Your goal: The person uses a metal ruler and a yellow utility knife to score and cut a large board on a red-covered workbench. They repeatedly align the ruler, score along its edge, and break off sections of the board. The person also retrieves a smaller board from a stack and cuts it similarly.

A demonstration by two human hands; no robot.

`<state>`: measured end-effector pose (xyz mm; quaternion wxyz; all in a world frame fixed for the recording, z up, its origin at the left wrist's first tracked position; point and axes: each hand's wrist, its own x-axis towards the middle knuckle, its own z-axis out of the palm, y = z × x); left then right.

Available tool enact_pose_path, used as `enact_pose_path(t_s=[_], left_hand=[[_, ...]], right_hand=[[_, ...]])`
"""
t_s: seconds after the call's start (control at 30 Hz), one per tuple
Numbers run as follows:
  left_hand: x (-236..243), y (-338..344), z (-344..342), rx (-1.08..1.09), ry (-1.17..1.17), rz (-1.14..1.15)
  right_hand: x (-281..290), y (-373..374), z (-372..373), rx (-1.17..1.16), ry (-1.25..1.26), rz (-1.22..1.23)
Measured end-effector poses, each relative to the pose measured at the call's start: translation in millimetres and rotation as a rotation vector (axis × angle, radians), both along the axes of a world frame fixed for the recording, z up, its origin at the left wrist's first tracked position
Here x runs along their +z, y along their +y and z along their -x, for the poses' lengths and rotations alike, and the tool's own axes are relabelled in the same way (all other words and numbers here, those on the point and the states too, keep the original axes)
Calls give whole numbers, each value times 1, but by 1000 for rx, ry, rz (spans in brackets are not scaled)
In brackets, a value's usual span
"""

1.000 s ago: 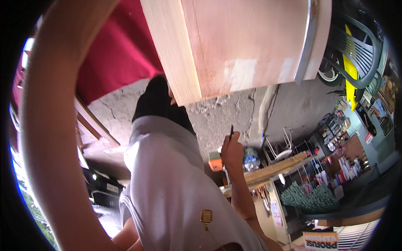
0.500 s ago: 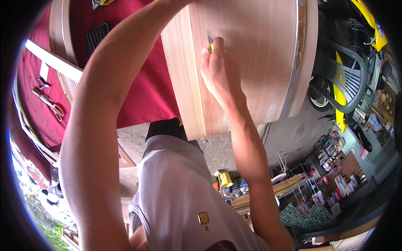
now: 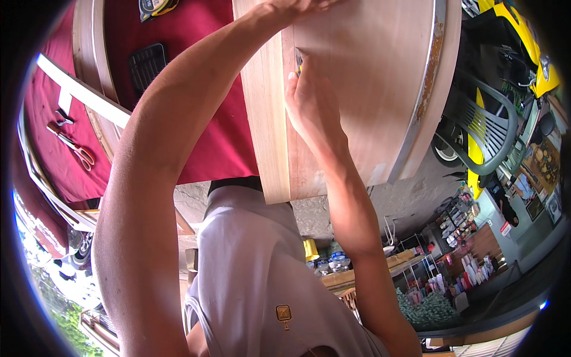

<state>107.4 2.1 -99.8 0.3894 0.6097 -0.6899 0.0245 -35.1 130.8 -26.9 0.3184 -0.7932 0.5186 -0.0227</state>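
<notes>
A wide, pale wooden board (image 3: 369, 89) lies in front of me, with a lighter wooden strip (image 3: 270, 137) along its left side. My right hand (image 3: 313, 98) is closed around a small yellow-and-black utility knife (image 3: 299, 64). The knife's dark tip points away from me, close to the seam between strip and board; my fingers cover most of its handle. Farther off, my left hand (image 3: 300, 7) rests on the board at the top edge of the picture, fingers stretched out and partly cut off.
Red cloth (image 3: 214, 149) covers the table on the left. On it are a tape measure (image 3: 156, 7), a black ribbed tray (image 3: 147, 64), scissors (image 3: 85, 156) and a long white strip (image 3: 83, 89). A worn metal strip (image 3: 416, 119) runs along the board's right side, near a green chair (image 3: 488, 125).
The view has shifted, bringing my left hand and more of the tape measure into sight. My right hand keeps the knife at nearly the same place on the board.
</notes>
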Motion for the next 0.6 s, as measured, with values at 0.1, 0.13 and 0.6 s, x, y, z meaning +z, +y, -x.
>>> enact_pose_path(t_s=[0.1,0.13,0.6], left_hand=[[1,1,0,7,-7,-22],[1,1,1,13,-14,-29],[5,3,-1,-31,8,76]], right_hand=[[2,-2,-2,2,16,-7],[3,-2,-3,3,27,-14],[18,-1,-5,46,269,-147]])
